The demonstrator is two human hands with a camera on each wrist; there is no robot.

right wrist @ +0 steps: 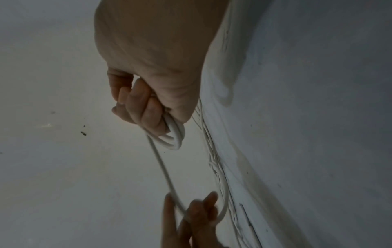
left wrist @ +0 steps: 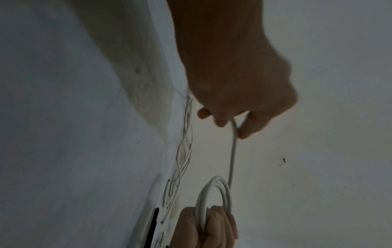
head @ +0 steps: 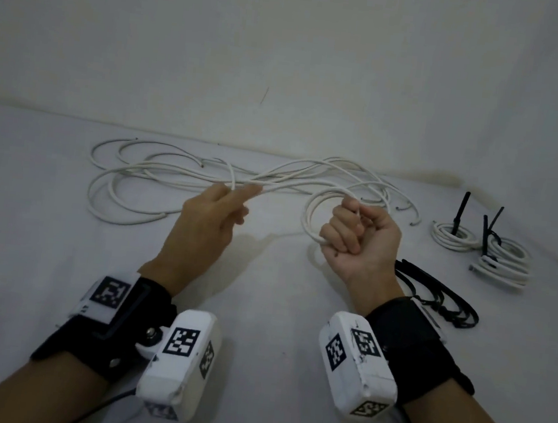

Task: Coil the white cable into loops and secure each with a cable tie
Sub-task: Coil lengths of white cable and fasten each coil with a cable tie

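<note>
A long white cable (head: 130, 175) lies in loose tangled curves across the back of the white surface. My right hand (head: 348, 225) is fisted, palm up, around a small coil (head: 308, 211) of a few loops of it; the right wrist view shows that coil (right wrist: 174, 135) under its curled fingers (right wrist: 146, 109). A strand (left wrist: 233, 151) runs from the coil to my left hand (head: 238, 193), which pinches the cable between thumb and fingers, raised above the surface. In the left wrist view the coil (left wrist: 212, 193) stands upright in the right hand (left wrist: 207, 226).
Two finished white coils (head: 454, 235) (head: 506, 266), each with a black tie sticking up, lie at the far right. A pile of black cable ties (head: 440, 297) lies just right of my right wrist. A pale wall (head: 287, 57) closes the back.
</note>
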